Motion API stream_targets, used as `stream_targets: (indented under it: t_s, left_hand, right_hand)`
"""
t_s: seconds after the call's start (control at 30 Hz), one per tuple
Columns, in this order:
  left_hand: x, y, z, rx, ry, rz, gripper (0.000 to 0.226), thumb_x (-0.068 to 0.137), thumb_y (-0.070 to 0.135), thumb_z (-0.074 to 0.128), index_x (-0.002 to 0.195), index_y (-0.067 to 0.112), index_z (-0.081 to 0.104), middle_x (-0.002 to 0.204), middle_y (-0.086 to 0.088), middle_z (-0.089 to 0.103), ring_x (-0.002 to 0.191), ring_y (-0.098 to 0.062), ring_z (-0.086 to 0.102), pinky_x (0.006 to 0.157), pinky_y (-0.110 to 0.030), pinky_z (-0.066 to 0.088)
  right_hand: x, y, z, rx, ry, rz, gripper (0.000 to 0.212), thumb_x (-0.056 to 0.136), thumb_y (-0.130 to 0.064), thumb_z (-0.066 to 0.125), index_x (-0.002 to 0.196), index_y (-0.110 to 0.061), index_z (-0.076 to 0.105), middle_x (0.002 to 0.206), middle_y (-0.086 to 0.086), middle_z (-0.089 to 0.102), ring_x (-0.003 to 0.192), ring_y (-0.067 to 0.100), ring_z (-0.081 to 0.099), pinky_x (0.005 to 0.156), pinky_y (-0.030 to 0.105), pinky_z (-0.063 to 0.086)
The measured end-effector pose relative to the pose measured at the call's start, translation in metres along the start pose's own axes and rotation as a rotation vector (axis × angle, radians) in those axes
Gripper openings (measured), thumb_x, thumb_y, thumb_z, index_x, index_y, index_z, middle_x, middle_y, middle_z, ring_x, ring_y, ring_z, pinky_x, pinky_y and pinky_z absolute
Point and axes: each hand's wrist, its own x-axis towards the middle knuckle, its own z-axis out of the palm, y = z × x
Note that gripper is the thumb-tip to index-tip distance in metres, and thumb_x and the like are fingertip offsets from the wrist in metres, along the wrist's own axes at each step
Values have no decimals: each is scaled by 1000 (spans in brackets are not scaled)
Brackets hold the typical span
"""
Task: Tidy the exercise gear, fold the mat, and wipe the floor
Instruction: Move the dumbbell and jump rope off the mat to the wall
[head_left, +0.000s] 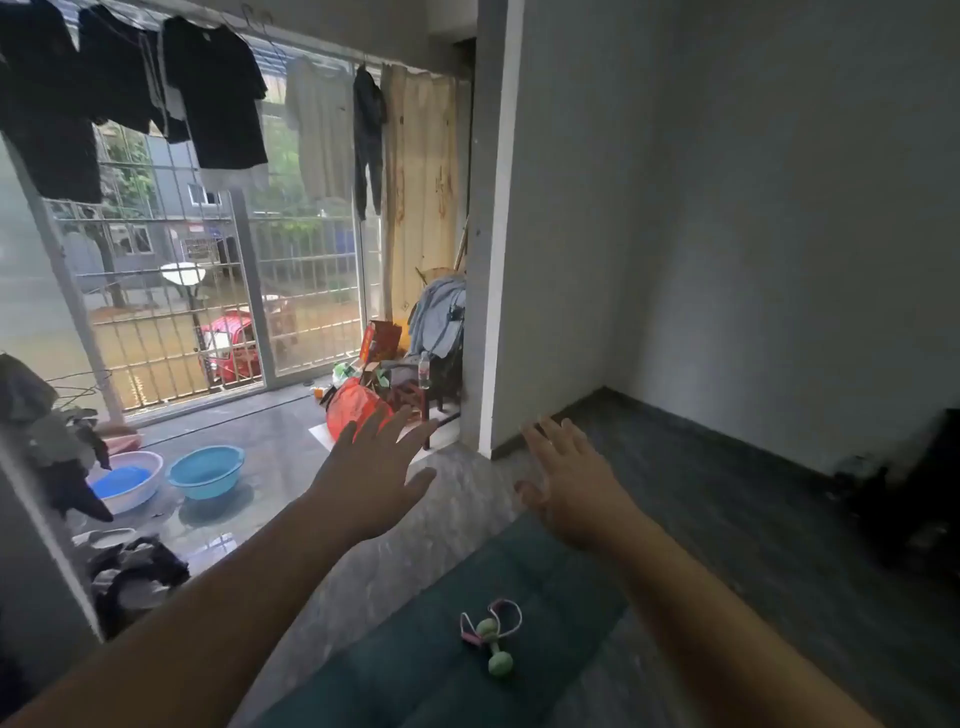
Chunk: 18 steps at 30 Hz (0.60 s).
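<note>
Both hands out flat, left hand (371, 480) and right hand (574, 491) gripping nothing, so best clear the near green dumbbell (493, 647) and pink cord (501, 616) off the teal mat (415, 649) before folding

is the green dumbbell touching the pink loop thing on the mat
Touching. The head view shows the green dumbbell lying on the teal mat with its upper end inside the pink and white loop, overlapping its strands.
</note>
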Motion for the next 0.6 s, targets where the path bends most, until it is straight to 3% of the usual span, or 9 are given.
stream_targets:
  t_s: [0.23, 0.43, 0.6]
  left_hand:
    - [88, 127, 27, -45, 71, 114, 61, 96, 60, 31, 151, 40, 17, 162, -1, 21, 151, -27, 14, 119, -52, 20]
    - [160, 254, 45, -69, 77, 181, 61, 98, 55, 30, 153, 33, 18, 163, -2, 19, 150, -27, 13, 119, -48, 13]
    - [203, 304, 72, -119, 41, 155, 60, 100, 53, 31, 154, 36, 13, 164, -1, 16, 151, -25, 9, 121, -49, 15]
  right_hand:
    - [-9, 148, -16, -48, 38, 102, 76, 100, -46, 44, 159, -23, 3, 167, 5, -1, 153, 29, -3, 124, 45, 9]
    - [-11, 286, -40, -81, 45, 160, 76, 100, -46, 43, 159, -25, 0, 167, 4, -1, 153, 28, -3, 124, 43, 9]
    - [4, 356, -37, -66, 9, 155, 74, 100, -48, 40, 159, -25, 1, 167, 4, 0, 153, 28, -2, 124, 41, 7]
